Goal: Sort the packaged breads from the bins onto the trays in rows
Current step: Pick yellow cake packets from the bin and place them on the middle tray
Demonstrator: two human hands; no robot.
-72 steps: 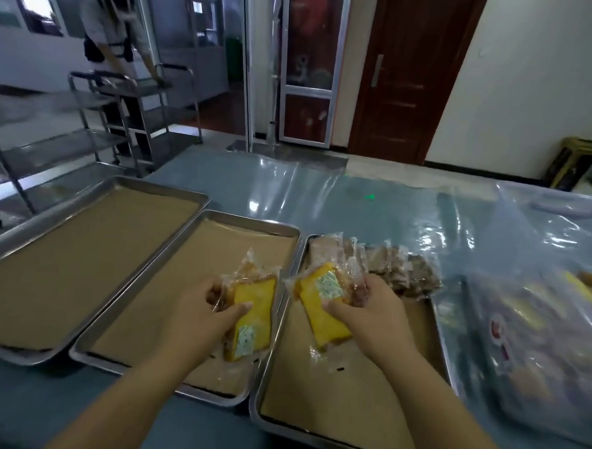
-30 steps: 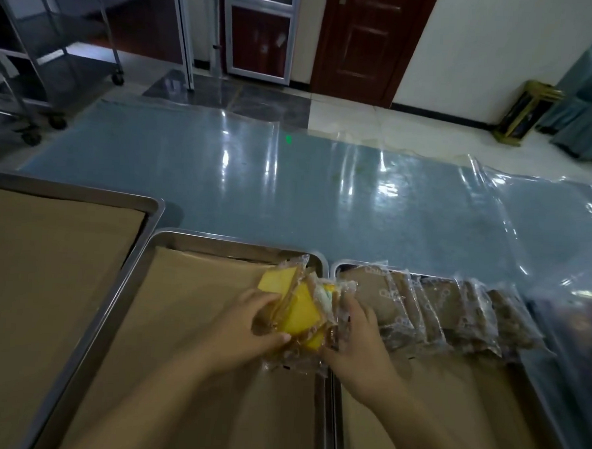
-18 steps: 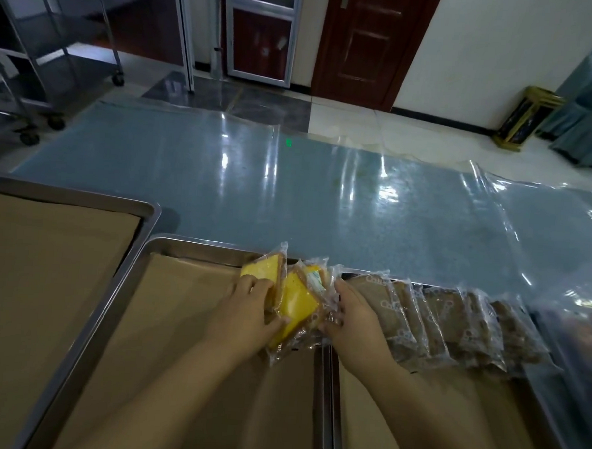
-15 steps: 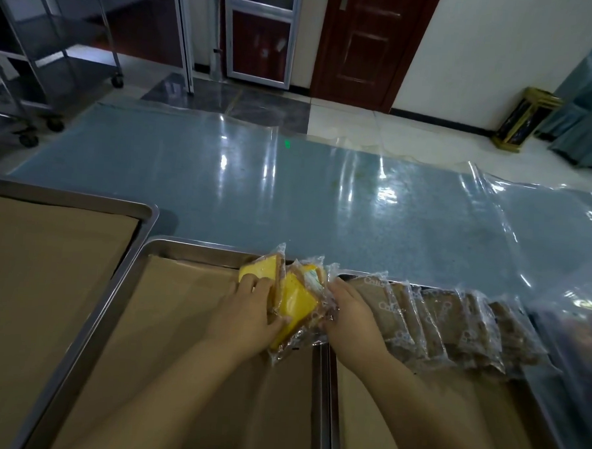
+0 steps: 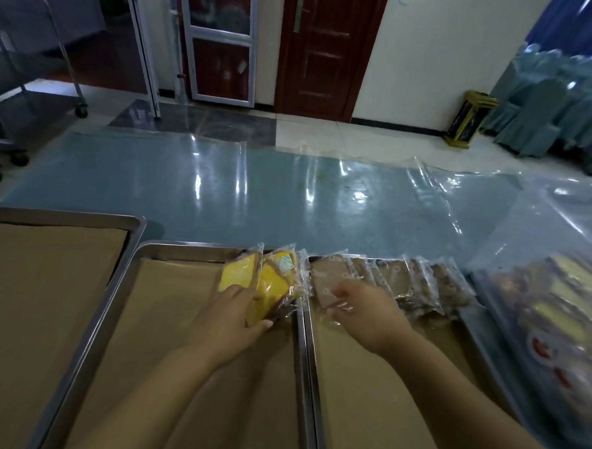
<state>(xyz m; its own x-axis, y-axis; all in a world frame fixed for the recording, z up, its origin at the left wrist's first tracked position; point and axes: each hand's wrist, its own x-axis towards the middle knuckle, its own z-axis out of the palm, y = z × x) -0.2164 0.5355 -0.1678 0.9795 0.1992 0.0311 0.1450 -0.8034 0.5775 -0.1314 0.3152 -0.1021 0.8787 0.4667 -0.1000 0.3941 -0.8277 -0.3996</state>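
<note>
While L hand [image 5: 229, 318] rests on yellow breads [image 5: 266, 279] at tray's far edge [image 5: 197, 248], R hand [image 5: 368, 314] seemingly hovers.

Bread packs [image 5: 267, 281] in middle tray's [image 5: 183, 249] far-right corner

no legible text, pale label on yellow bread packet [image 5: 283, 262] too blurred to read

Single head-worn view, angled forward and down, close over trays [image 5: 302, 344]
</note>
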